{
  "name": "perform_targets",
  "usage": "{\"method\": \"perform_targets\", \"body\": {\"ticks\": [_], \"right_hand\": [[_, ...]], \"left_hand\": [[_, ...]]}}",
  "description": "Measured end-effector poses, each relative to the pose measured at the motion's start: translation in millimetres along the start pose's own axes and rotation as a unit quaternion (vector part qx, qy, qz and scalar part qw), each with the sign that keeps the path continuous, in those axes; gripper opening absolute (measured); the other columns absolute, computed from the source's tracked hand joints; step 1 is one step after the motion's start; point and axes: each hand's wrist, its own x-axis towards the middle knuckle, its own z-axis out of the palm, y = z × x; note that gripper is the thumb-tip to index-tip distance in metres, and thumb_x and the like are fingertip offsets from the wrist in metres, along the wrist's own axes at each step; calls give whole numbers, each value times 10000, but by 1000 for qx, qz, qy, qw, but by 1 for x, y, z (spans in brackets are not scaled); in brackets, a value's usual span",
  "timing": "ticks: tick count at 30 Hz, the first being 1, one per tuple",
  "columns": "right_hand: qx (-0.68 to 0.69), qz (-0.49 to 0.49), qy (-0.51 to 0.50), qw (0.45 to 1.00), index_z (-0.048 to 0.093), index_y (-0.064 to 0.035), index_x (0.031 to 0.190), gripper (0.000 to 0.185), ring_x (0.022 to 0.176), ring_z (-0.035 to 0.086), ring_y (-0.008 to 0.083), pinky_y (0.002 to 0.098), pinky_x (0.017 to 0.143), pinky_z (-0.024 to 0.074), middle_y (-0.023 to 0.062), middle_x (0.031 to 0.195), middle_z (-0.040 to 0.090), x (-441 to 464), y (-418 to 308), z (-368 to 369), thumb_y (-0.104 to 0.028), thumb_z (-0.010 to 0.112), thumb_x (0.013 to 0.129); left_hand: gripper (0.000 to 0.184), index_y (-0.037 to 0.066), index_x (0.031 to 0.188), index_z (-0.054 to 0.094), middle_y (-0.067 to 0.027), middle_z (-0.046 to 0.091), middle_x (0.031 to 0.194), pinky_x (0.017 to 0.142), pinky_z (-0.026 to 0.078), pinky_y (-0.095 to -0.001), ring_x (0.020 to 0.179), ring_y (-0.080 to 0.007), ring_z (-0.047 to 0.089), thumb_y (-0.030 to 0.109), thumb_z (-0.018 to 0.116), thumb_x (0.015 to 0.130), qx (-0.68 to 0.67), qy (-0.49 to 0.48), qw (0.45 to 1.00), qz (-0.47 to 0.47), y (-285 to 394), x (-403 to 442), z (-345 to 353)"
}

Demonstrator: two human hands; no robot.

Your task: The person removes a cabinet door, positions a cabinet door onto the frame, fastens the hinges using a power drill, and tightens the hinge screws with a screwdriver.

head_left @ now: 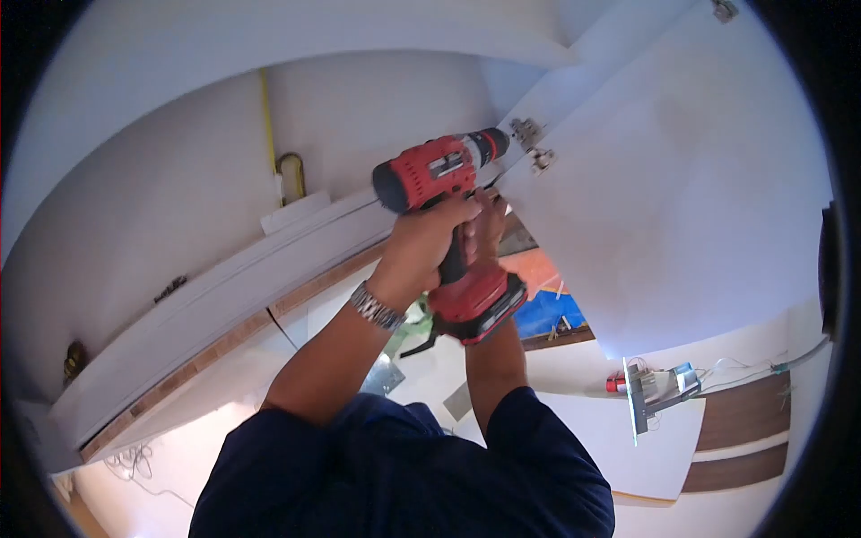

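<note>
A red and black cordless drill point(429, 175) points up to the right, its chuck close to a metal hinge point(527, 134) on the white cabinet's edge. My left hand point(421, 238), below a metal wristwatch, is wrapped round the drill's handle. Just behind the drill, my right hand point(487, 224) is raised with its fingers curled near a small dark piece; the drill partly hides this hand, and what it grips is unclear. A second hinge part point(542, 160) sits on the white door panel point(664, 197). Whether the drill tip touches the hinge cannot be made out.
Inside the cabinet are a yellow tape point(268, 125), a small dark item point(170, 288) and another object point(73, 360) on the ledge. The open door fills the right side. Below it, a device with loose wires point(659, 390) stands near a white board point(628, 448).
</note>
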Motion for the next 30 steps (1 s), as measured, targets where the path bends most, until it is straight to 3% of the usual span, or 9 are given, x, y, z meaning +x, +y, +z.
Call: {"method": "perform_targets", "body": {"ticks": [1, 2, 7, 10, 12, 16, 17, 20, 30], "right_hand": [[-28, -54, 1, 998, 410, -61, 1337, 508, 1002, 567, 206, 357, 838, 492, 91, 1132, 540, 6, 6, -3, -21, 605, 869], [69, -9, 28, 997, 371, -71, 1406, 592, 1058, 542, 212, 362, 886, 474, 87, 1184, 524, 8, 12, 1, -24, 612, 868], [38, 10, 65, 997, 337, -76, 1448, 622, 1103, 523, 215, 355, 939, 447, 79, 1265, 501, 22, 26, -7, -37, 594, 882], [27, -9, 68, 997, 328, -63, 1455, 604, 1141, 502, 201, 352, 973, 427, 83, 1300, 492, 6, 0, 7, -64, 575, 904], [-11, -14, 77, 997, 322, -54, 1460, 594, 1167, 488, 192, 350, 995, 414, 86, 1323, 486, -4, -15, 17, -83, 562, 918], [-12, -31, 64, 997, 311, -37, 1471, 577, 1218, 460, 174, 347, 1040, 387, 92, 1370, 473, -4, -14, 21, -119, 537, 946], [71, -49, 30, 996, 356, -104, 1450, 679, 1285, 417, 218, 348, 1037, 376, 57, 1452, 402, 9, 6, 8, 24, 633, 843], [76, -20, 56, 995, 347, -97, 1459, 696, 1274, 426, 222, 341, 1033, 380, 68, 1438, 413, 13, 11, 5, 39, 625, 835], [94, -48, 39, 994, 329, -46, 1469, 710, 1286, 412, 233, 358, 1103, 300, 79, 1413, 436, 7, 4, 9, 24, 632, 831]], "left_hand": [[105, 79, 859, 595, -22, 551, 659, 472, 463, -297, 521, -144, 553, 131, 684, 848, 19, -12, 1000, 9, 2, -5, -2], [111, 72, 867, 597, -24, 553, 662, 473, 465, -298, 522, -146, 555, 134, 687, 847, 40, -18, 999, 17, 9, -14, 2], [148, 38, 895, 608, -36, 566, 679, 477, 471, -300, 532, -153, 568, 144, 697, 840, 112, -113, 983, 97, 60, -48, 59], [153, 29, 892, 614, -45, 573, 682, 481, 477, -300, 530, -156, 571, 143, 698, 835, 233, -185, 918, 263, 82, -40, 96], [147, 29, 869, 607, -46, 568, 672, 477, 479, -303, 518, -160, 566, 138, 697, 829, 181, -170, 945, 210, 111, -38, 138], [107, 33, 840, 601, -52, 570, 668, 474, 486, -317, 512, -166, 559, 108, 676, 827, 227, -187, 920, 259, 167, -2, 210], [102, 33, 840, 602, -53, 570, 668, 478, 488, -320, 515, -166, 557, 106, 672, 829, 234, -189, 917, 262, 180, 8, 227], [100, 8, 857, 604, -75, 571, 682, 485, 494, -342, 528, -181, 554, 85, 659, 826, 250, -193, 909, 272, 213, 36, 266], [141, -16, 886, 591, -105, 570, 698, 501, 508, -371, 554, -213, 572, 79, 658, 806, 341, -206, 880, 259, 243, 76, 290]]}}
